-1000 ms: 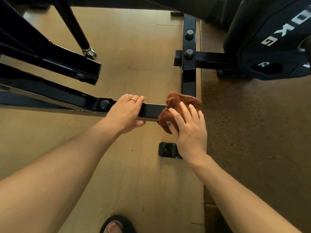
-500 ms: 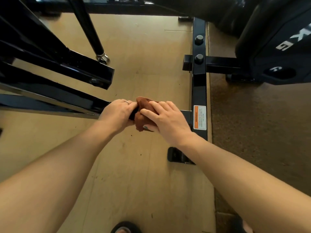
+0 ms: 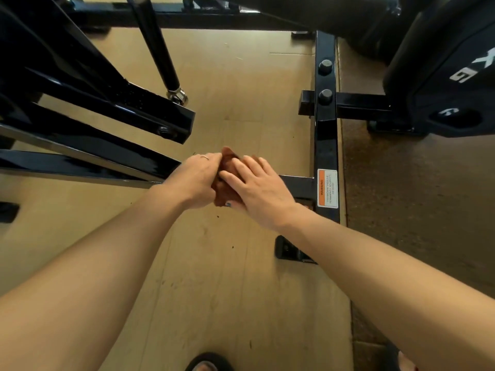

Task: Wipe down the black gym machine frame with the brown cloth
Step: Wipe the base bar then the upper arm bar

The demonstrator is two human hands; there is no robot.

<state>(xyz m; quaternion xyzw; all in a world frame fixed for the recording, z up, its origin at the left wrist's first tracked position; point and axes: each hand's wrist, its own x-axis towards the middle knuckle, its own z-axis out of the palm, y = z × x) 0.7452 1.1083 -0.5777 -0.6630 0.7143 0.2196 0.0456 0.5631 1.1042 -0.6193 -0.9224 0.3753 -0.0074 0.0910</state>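
Pressing our right hand (image 3: 257, 188) with nearly straight fingers on the bunched brown cloth (image 3: 227, 170), we pinch its left side with our curled left hand (image 3: 195, 180) atop the glossy, square-tubed black frame (image 3: 325, 145) over tan board flooring (image 3: 241, 277).

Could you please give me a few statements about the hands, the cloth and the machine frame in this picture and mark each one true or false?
1. The brown cloth sits between the left hand and the right hand. True.
2. The cloth lies on the wooden floor, away from both hands. False: both hands are on it, at the low crossbar of the black gym machine frame.
3. The orange and white warning label is on the frame bar to the right of the hands. True.
4. The left hand is bare of rings. False: a ring shows on one of its fingers.
5. The weight plate lies at the lower left. False: it is at the upper right.
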